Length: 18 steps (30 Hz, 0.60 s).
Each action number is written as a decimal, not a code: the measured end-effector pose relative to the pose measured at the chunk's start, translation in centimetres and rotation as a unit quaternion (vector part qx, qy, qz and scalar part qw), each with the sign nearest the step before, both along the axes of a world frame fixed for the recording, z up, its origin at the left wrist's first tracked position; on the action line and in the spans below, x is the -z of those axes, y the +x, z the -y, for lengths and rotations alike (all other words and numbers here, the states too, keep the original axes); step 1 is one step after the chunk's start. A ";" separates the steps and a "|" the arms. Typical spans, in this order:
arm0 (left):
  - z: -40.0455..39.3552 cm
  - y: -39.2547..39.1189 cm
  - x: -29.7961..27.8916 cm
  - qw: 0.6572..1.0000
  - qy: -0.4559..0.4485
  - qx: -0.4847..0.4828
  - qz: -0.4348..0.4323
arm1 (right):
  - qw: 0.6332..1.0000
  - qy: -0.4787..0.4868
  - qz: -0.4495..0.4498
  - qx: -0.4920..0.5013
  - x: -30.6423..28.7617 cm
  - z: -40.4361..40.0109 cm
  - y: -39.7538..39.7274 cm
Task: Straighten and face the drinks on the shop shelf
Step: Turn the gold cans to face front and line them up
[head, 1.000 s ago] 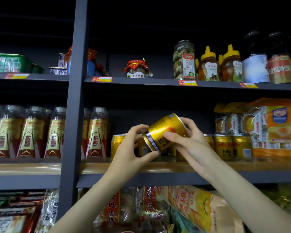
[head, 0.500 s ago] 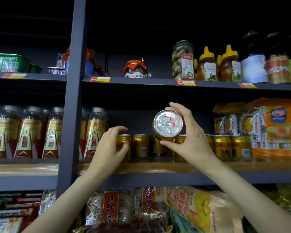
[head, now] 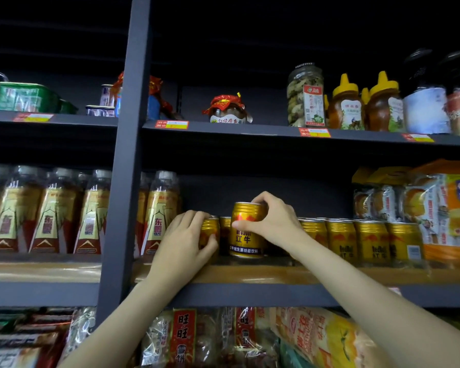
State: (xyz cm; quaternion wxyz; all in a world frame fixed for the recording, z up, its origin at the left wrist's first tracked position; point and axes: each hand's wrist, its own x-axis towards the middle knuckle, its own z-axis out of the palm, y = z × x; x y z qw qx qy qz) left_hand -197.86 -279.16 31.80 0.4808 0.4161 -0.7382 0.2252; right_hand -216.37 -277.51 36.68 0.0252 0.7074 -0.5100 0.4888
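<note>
Gold can (head: 246,232): 红牛. Bottle (head: 158,216): 东鹏. Snack pkg (head: 182,338): 旺旺. Rest unreadable.

Two bare forearms in shot, no sleeves showing; left hand (head: 182,241) and right hand (head: 272,223) without rings, watch or gloves.

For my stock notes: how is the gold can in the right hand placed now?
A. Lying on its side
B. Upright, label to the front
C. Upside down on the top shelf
B: the right hand holds the gold can upright on the middle shelf, its label to the front.
</note>
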 end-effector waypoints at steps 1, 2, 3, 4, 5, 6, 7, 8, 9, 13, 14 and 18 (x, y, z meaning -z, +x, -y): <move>0.0 0.0 0.0 1.000 -0.005 0.001 0.002 | 1.000 0.005 -0.024 0.004 0.3 0.3 0.4; 0.0 0.0 0.0 1.000 -0.009 0.001 0.005 | 0.999 0.010 -0.051 0.008 0.6 0.7 0.7; 0.0 -0.1 0.0 1.000 -0.011 0.000 0.007 | 0.997 0.016 -0.072 0.009 1.0 1.0 0.8; 0.1 -0.1 0.1 1.000 -0.012 -0.002 0.009 | 0.996 0.024 -0.086 0.003 1.2 1.2 0.9; 0.2 0.0 0.1 1.000 -0.013 -0.004 0.012 | 0.994 0.037 -0.098 -0.006 1.2 1.3 0.8; 0.3 0.1 0.0 1.000 -0.015 -0.008 0.016 | 0.991 0.053 -0.120 -0.013 0.9 1.2 0.4; 0.4 0.2 -0.2 1.000 -0.013 -0.013 0.022 | 0.985 0.072 -0.155 -0.017 0.5 1.0 0.0; 0.6 0.3 -0.5 0.999 -0.008 -0.019 0.031 | 0.977 0.084 -0.196 -0.014 0.0 0.9 -0.5; 0.7 0.3 -0.8 0.999 -0.003 -0.026 0.041 | 0.969 0.084 -0.234 -0.007 -0.5 0.9 -0.9; 1.2 0.1 -1.1 0.997 -0.008 -0.058 0.054 | 0.958 0.062 -0.281 0.015 -1.2 1.2 -0.7; 1.3 0.0 -0.9 0.997 -0.019 -0.065 0.049 | 0.958 0.064 -0.278 0.017 -1.1 1.5 -0.4; 1.5 -0.1 -0.5 0.996 -0.027 -0.073 0.049 | 0.961 0.072 -0.267 0.020 -0.9 3.4 0.7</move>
